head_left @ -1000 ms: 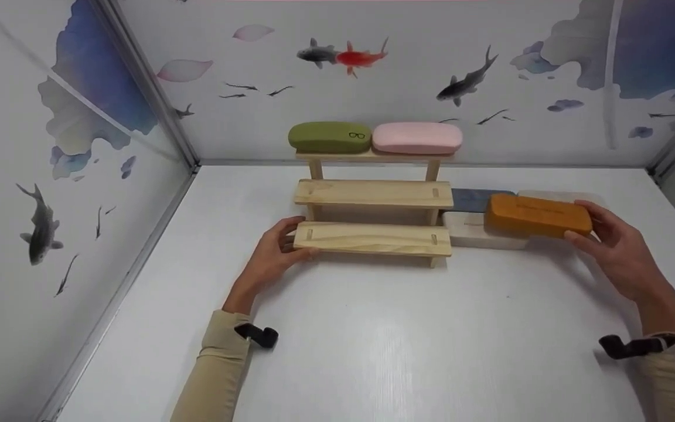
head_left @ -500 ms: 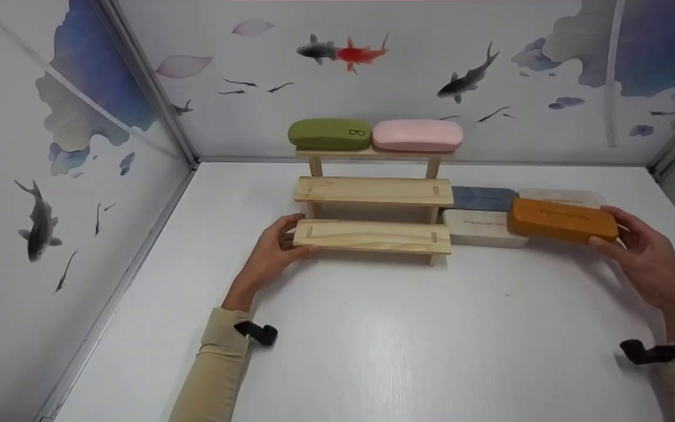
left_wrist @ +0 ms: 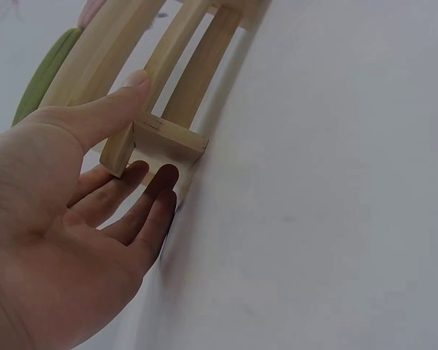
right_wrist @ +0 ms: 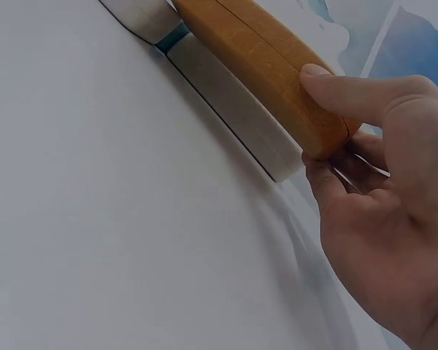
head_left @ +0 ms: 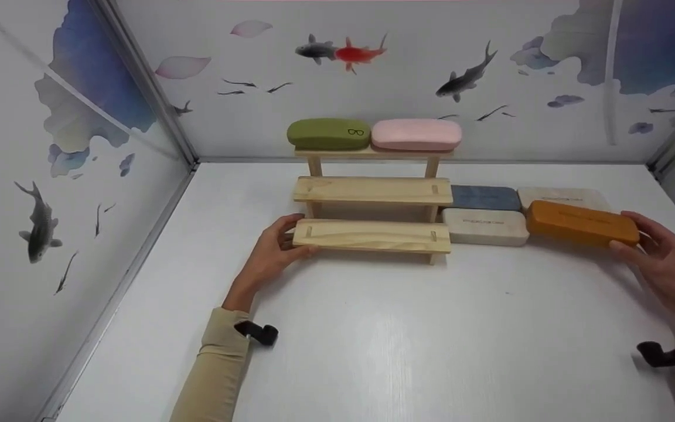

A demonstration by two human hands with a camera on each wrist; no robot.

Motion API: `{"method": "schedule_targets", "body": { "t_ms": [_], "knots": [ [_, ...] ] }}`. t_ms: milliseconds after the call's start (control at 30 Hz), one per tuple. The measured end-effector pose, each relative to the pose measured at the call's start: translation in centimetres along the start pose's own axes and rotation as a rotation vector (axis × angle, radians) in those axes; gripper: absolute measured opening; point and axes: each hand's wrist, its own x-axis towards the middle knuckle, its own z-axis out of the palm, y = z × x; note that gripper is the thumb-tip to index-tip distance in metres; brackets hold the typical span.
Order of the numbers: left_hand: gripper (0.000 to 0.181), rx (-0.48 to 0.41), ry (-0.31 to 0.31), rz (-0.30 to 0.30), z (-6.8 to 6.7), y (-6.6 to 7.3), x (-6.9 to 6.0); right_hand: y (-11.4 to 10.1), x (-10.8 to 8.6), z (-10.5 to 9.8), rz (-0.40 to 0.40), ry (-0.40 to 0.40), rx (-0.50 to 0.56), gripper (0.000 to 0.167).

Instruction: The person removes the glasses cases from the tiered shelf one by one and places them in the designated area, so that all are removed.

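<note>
The right hand (head_left: 668, 264) holds the orange case (head_left: 582, 224), at the wooden rack's (head_left: 372, 235) three o'clock, by its four o'clock end, fingers pinched round it, probably because that end is farthest from the near white case (head_left: 486, 227). The left hand (head_left: 270, 249) grips the rack's nine o'clock end, seemingly steadying it. The wood is pale, grained; the case long, round-cornered, leather-like.

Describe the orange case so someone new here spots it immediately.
On the white table, find the tiered wooden shelf and look right, past the nearer off-white case. There the right hand grips the orange case by one end. It alone is orange; a blue case and a farther off-white case lie close by.
</note>
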Motion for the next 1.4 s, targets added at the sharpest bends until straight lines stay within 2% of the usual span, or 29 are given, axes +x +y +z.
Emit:
{"method": "schedule_targets", "body": {
  "t_ms": [167, 500, 600, 767, 1167, 1400],
  "knots": [
    [0.081, -0.014, 0.001, -0.005, 0.0, 0.0, 0.0, 0.8, -0.2, -0.5, -0.004, 0.007, -0.029, 0.075],
    [0.082, -0.016, -0.001, -0.005, 0.1, 0.0, -0.1, 1.2, -0.1, -0.4, 0.071, -0.025, -0.127, 0.080],
    [0.082, -0.012, -0.001, -0.007, 0.1, 0.0, -0.1, 1.2, -0.2, -0.4, 0.060, -0.029, -0.119, 0.079],
    [0.082, -0.009, 0.004, -0.005, 0.1, 0.0, 0.0, 1.0, -0.2, -0.4, 0.023, -0.038, -0.070, 0.076],
    [0.086, -0.010, -0.006, -0.002, 0.0, 0.0, 0.0, -0.2, 0.2, 0.7, 0.049, -0.069, -0.168, 0.076],
    [0.085, -0.015, -0.010, 0.005, 0.0, 0.0, 0.0, -0.8, 0.7, 1.4, 0.075, -0.037, -0.165, 0.068]
  ]
}}
